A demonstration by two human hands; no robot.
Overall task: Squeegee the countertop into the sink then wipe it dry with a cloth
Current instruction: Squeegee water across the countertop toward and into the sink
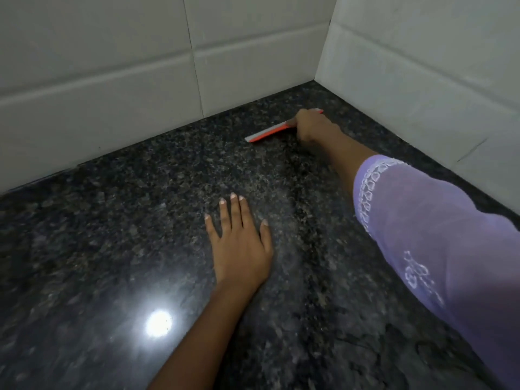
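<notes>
A dark speckled granite countertop (126, 235) fills the view. My right hand (315, 128) reaches far into the back corner and grips an orange squeegee (267, 133) with a pale blade, its edge lying on the stone. Part of the squeegee is hidden under my fingers. My left hand (242, 246) lies flat on the counter near the middle, fingers spread, holding nothing. No sink or cloth is in view.
White tiled walls stand behind (112, 66) and to the right (422, 66) of the counter, meeting in a corner just beyond the squeegee. A bright lamp reflection (158, 323) shines on the near stone. My purple sleeve (436, 235) covers the right side.
</notes>
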